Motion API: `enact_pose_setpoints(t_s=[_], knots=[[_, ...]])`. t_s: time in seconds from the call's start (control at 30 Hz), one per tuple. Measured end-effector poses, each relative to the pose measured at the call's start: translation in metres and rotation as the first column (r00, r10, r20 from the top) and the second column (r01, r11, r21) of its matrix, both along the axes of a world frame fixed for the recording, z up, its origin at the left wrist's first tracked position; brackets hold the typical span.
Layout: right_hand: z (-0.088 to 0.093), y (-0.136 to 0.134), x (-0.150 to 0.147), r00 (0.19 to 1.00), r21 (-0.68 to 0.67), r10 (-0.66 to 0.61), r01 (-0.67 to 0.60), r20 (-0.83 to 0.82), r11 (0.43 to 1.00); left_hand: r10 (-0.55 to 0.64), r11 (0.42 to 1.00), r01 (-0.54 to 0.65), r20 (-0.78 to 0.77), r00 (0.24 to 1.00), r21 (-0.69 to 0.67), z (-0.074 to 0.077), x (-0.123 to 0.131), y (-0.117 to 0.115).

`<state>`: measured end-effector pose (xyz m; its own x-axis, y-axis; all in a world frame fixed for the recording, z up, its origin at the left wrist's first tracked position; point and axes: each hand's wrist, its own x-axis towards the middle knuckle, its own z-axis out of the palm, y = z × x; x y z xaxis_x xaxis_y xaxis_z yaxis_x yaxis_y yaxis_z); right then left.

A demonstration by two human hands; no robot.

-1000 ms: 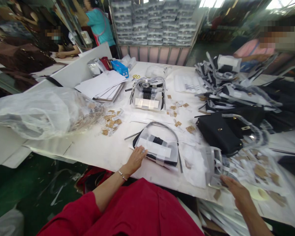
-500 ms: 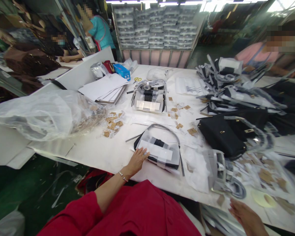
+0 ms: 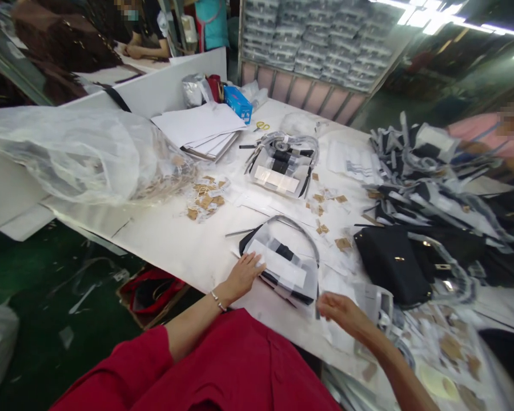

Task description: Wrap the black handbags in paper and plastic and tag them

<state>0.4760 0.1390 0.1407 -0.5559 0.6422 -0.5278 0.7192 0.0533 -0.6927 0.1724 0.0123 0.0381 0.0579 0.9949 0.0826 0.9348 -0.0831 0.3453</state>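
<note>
A small black handbag point(image 3: 310, 298) lies wrapped in white sheet and clear film near the front edge of the table, its covered handle arching behind it. Across its front runs a white paper strip point(image 3: 278, 264). My left hand point(image 3: 244, 277) rests on the near left side of the bag, fingers stretched out over the strip's end. Just off the bag's right end is my right hand point(image 3: 336, 308), fingers drawn together in a pinch. Whatever they hold is too small to make out. A second wrapped handbag point(image 3: 278, 178) stands farther back.
Brown tags point(image 3: 205, 200) are scattered left and right of the bags. A tape dispenser point(image 3: 379, 305) sits beside my right forearm, near an unwrapped black handbag point(image 3: 392, 265). Wrapped bags point(image 3: 432, 194) pile up at right. Plastic sheeting point(image 3: 89, 154) covers the left side. A co-worker's pink sleeve point(image 3: 475, 134) shows behind.
My right hand has come from the tape and tags at lower right to the bag's right end, its fingers now closed. My left hand stays on the bag. The view has turned and tilted.
</note>
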Motion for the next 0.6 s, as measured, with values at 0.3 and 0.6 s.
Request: enact_pose_setpoints(t_s=[0.3, 0.6], knots=[[-0.002, 0.054, -0.229, 0.678, 0.183, 0.61, -0.716, 0.411, 0.673, 0.05, 0.999, -0.05, 0.059, 0.997, -0.007, -0.009, 0.006, 0.001], [-0.052, 0.068, -0.268, 0.427, 0.088, 0.599, -0.855, 0.677, 0.51, 0.089, 0.992, -0.075, 0.13, 0.988, -0.104, 0.003, 0.008, 0.002]])
